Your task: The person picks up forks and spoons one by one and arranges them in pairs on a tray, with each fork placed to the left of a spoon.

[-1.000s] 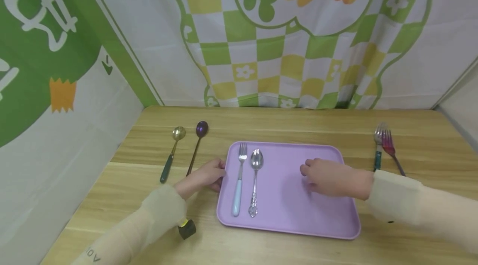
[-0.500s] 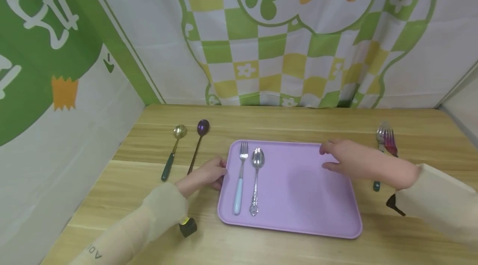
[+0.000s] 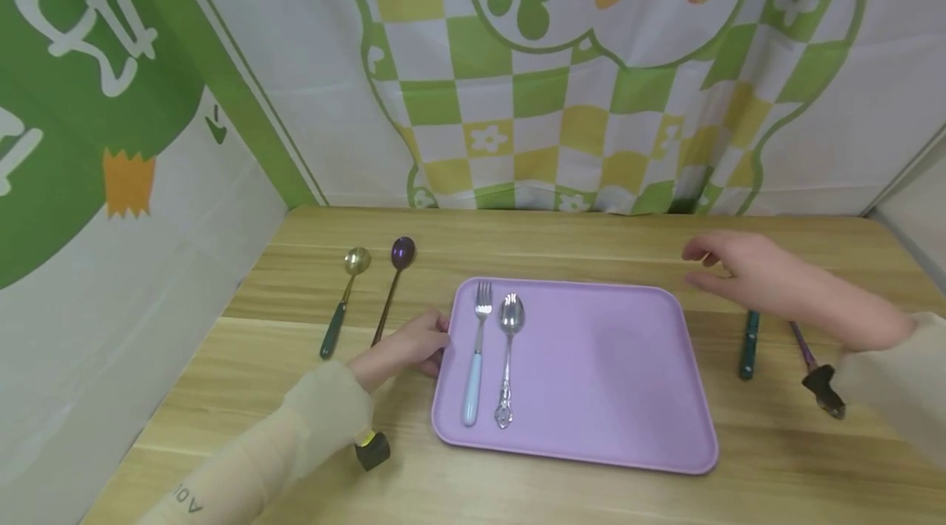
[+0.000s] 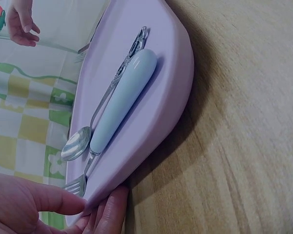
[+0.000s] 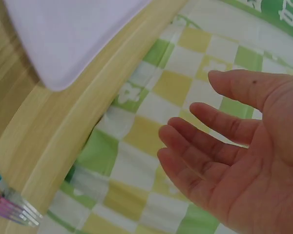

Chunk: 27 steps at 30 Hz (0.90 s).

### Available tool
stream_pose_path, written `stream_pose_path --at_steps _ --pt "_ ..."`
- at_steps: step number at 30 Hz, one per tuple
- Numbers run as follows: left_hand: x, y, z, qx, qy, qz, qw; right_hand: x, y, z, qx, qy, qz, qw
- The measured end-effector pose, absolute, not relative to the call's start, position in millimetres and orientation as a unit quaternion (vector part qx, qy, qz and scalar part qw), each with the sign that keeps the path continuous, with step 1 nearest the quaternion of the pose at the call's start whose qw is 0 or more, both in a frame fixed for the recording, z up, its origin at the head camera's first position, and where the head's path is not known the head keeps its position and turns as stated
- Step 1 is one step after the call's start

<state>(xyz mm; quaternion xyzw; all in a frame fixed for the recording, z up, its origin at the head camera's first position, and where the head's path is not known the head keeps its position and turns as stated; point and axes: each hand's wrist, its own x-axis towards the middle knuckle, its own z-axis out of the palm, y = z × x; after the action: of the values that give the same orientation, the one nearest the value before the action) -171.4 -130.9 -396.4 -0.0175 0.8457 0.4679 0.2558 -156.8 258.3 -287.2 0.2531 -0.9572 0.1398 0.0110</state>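
Observation:
A lilac tray (image 3: 591,377) lies on the wooden table with a pale blue-handled fork (image 3: 473,381) and an ornate silver spoon (image 3: 511,315) side by side at its left. My left hand (image 3: 412,342) pinches the tray's left rim; in the left wrist view the thumb lies on top and the fingers curl underneath. Beyond the tray's far right corner, my right hand (image 3: 761,274) is raised over the table with loosely bent fingers, holding nothing. In the head view it hides the heads of a green-handled fork (image 3: 749,352) and a purple fork (image 3: 801,342).
To the left lie a gold spoon (image 3: 336,324) with a dark green handle and a dark purple spoon (image 3: 402,253), whose handle end is behind my left hand. A green and yellow checked curtain (image 3: 539,122) hangs along the table's back edge.
My right hand has gone from over the tray to the right and back, past its far corner, now covering the fork heads. The left hand stays at the rim; the tray looks unmoved.

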Motion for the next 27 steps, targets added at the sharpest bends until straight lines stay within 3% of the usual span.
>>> stream_pose_path --at_steps 8,17,24,27 --pt "-171.5 -131.2 -397.5 -0.019 0.849 0.464 0.253 -165.3 284.9 -296.1 0.216 -0.963 0.155 0.033" --pt "-170.5 -132.3 -398.3 -0.014 0.846 0.468 0.255 -172.3 312.6 -307.3 0.161 -0.974 0.154 -0.041" --pt "-169.0 -131.7 -396.8 -0.015 0.842 0.474 0.257 -179.9 334.8 -322.7 0.167 -0.978 0.119 -0.037" --pt "-168.6 -131.2 -396.9 -0.016 0.844 0.471 0.256 -182.5 343.7 -330.1 0.149 -0.980 0.114 -0.060"
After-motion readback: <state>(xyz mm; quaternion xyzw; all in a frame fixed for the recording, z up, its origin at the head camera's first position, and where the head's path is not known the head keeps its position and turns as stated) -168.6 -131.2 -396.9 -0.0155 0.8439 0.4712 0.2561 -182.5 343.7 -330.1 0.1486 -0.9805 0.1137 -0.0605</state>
